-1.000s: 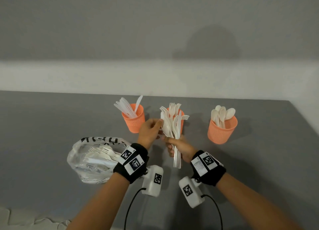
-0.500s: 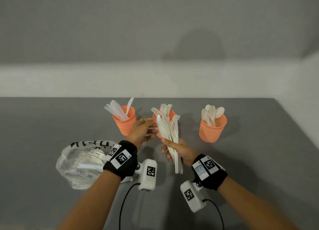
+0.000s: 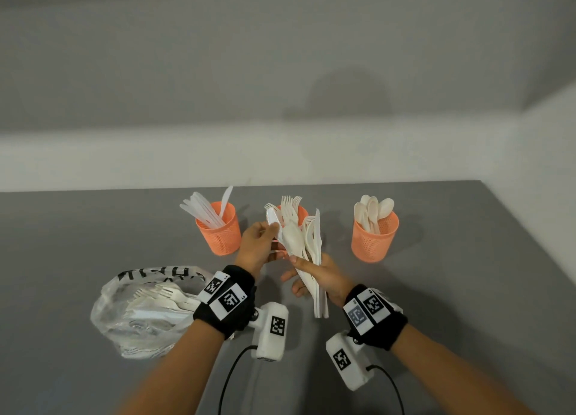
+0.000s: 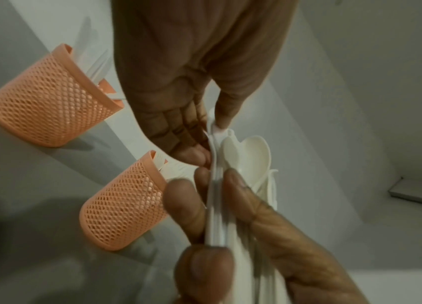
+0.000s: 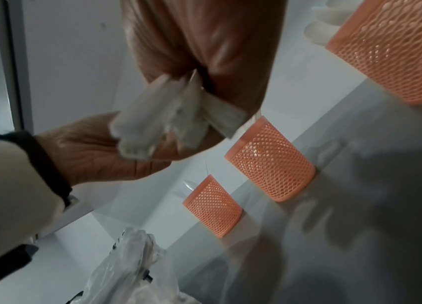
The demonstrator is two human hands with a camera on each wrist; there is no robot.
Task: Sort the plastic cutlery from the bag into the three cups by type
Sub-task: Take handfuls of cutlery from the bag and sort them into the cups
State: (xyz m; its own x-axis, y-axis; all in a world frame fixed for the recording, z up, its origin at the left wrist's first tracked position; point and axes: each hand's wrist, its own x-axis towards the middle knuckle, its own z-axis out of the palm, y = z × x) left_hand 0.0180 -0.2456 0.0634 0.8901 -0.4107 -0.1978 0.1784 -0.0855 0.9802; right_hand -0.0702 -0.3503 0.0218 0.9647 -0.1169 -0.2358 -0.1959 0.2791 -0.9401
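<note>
My right hand [image 3: 314, 271] grips a bundle of white plastic cutlery [image 3: 307, 252] upright in front of the middle orange mesh cup [image 3: 300, 212], which holds forks. My left hand [image 3: 265, 243] pinches the top of one white knife [image 3: 272, 219] at the bundle's left edge; in the left wrist view its thumb [image 4: 226, 115] and fingers close on that piece beside a spoon bowl [image 4: 248, 152]. The left cup [image 3: 219, 235] holds knives, the right cup [image 3: 374, 238] holds spoons. A clear plastic bag [image 3: 140, 311] with more cutlery lies at the lower left.
All three cups stand in a row on the grey table [image 3: 452, 274], whose right edge runs diagonally at the far right. A pale wall rises behind the table. Wrist camera cables trail toward me at the bottom centre.
The left hand has shifted onto the top of a knife at the bundle's left and drawn it slightly aside. A spoon bowl now shows at the bundle's front. The head view has drifted.
</note>
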